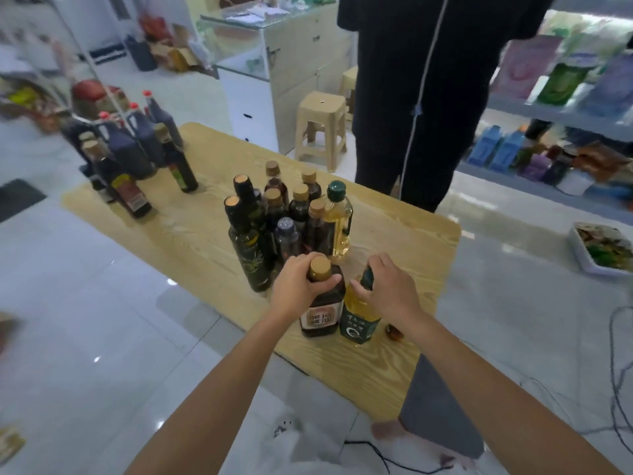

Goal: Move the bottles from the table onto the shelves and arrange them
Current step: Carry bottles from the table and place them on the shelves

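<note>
On the wooden table [404, 241] my left hand [301, 286] grips the neck of a dark bottle [323, 313] with a tan cap and a brown label. Beside it my right hand [387, 289] grips the green-capped neck of a yellow oil bottle [359, 320] with a green label. Both bottles stand upright near the table's front edge. Just behind them stands a cluster of several dark bottles [274, 221] and one tall yellow oil bottle [337, 224]. At the table's far left is another group of dark jugs and bottles [137, 149].
A person in dark clothes [428, 97] stands at the far side of the table. Shelves [561, 114] with packaged goods run along the right. A plastic stool [322, 128] and a glass counter [274, 46] stand behind. A tray [603, 248] and cables lie on the floor at right.
</note>
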Motion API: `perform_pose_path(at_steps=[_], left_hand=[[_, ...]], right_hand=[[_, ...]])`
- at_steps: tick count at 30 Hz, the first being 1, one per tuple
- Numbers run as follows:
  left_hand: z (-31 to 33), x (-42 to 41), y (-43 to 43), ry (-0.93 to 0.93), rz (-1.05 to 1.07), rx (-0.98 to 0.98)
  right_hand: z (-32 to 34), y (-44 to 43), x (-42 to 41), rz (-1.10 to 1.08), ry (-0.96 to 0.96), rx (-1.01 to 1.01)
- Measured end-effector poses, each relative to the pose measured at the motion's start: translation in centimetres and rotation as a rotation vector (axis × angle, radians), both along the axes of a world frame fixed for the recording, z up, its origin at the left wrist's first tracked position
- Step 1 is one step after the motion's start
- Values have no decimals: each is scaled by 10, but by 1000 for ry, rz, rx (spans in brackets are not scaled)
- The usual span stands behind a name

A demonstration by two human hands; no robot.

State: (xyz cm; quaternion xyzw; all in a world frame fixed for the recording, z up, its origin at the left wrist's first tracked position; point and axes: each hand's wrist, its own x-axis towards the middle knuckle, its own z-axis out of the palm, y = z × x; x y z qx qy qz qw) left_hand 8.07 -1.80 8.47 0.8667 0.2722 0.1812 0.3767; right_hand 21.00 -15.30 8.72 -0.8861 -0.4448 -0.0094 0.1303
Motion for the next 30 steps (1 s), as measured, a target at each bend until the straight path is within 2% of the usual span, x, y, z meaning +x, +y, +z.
perform_pose_path(at_steps=[3,8,13,18,25,30], left_hand=[[-4,-25,-12,3,82,-43],[-2,-60,-42,-38,240,-9],[1,-101,-63,-109,531,-178],[7,-154,-71,-186,818,-310],[55,-249,-73,-253,1011,-213],[117,-326,-79,-420,1189,-123]], right_hand=[[-6,-6,-15,75,16,60],[-5,-12,-34,225,35,113],[2,-5,-56,448,49,88],[30,14,-88,662,116,184],[97,62,-169,934,170,389],[145,102,-247,1122,280,502]])
